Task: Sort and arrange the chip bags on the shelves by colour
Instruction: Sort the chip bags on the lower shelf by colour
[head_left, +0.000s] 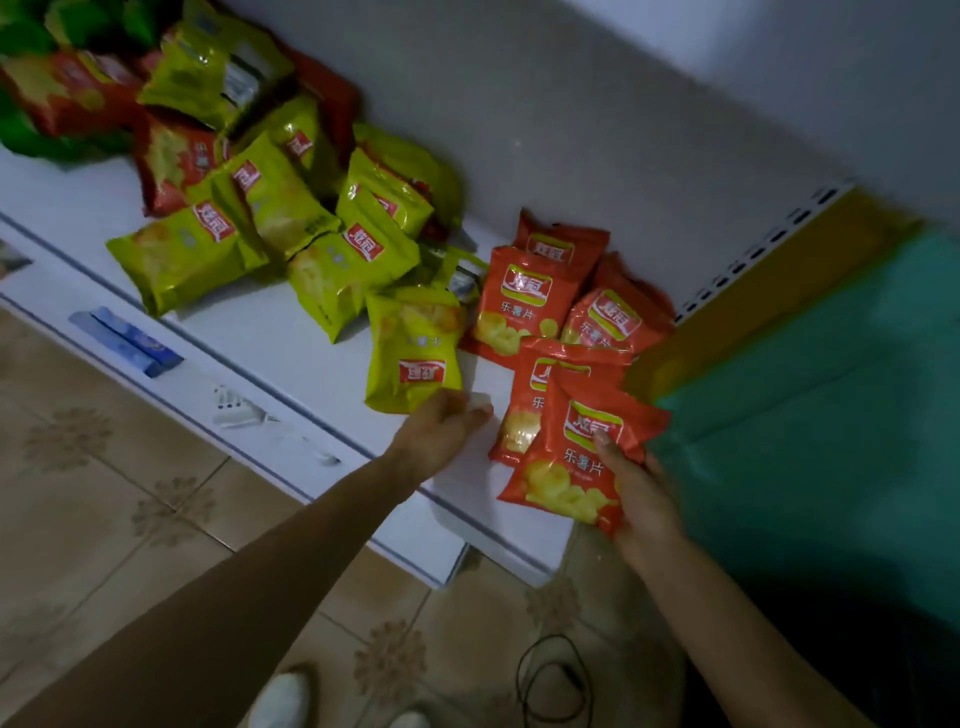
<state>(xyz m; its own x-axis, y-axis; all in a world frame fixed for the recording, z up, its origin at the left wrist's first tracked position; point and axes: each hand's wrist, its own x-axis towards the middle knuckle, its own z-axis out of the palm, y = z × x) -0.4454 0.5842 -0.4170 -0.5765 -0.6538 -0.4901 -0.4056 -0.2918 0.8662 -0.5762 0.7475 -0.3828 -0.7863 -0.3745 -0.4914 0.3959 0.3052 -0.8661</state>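
- The right hand (644, 499) grips a red chip bag (582, 457), thumb on its front, above the white shelf (291, 358) near its front edge.
- The left hand (441, 431), fingers curled, meets the lower edge of a yellow-green bag (413, 353); whether it pinches the bag cannot be told.
- Other red bags (524, 301) lie just behind; a yellow-green pile (270, 208) lies further left.

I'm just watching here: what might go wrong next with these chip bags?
1. The red bag pinched in the right hand is held at the front edge of the shelf; let go there, it may slip to the floor.
2. The yellow-green bag by the left hand lies right beside the red pile, so colours could mix.
3. Red bags are partly buried in the mixed heap; tugging one may spill others.
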